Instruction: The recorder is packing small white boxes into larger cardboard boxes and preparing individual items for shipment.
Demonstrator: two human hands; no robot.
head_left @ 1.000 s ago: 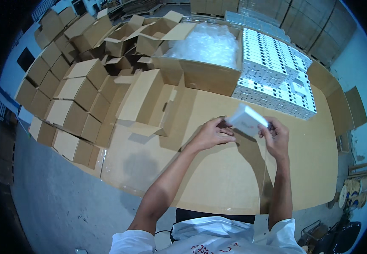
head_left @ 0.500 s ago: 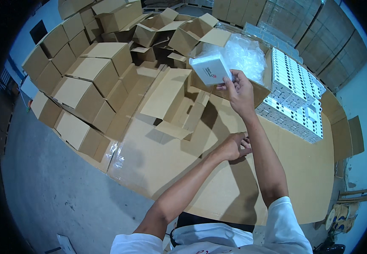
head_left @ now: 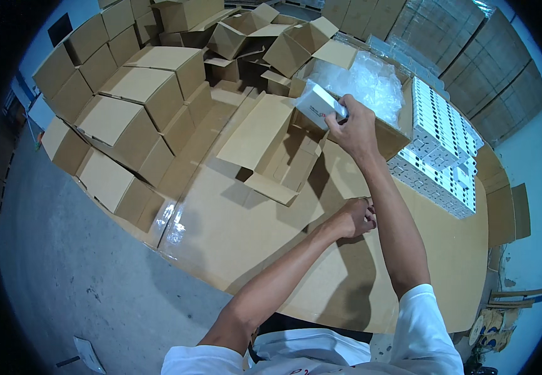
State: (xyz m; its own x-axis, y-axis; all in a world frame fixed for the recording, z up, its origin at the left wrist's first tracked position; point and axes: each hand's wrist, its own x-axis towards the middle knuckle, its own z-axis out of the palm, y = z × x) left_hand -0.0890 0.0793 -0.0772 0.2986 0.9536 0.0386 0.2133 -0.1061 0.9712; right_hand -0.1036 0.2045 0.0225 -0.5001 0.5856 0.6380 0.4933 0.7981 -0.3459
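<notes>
Right fingers (head_left: 333,123) pinch a white box (head_left: 316,107), not yet released; open carton (head_left: 255,133) left of them; left fingers (head_left: 370,217) curl, grip unclear.

Matt cardboard forms the open carton (head_left: 253,134) and covers the table (head_left: 252,225). Plastic film (head_left: 371,84) looks glossy, the white box (head_left: 316,104) smooth.

Cardboard-topped tabletop (head_left: 240,228)
1 open carton (head_left: 260,132) mid-table; cartons (head_left: 118,122) left; 1 plastic-filled box (head_left: 393,139) and white stack (head_left: 433,178) beyond.
</notes>
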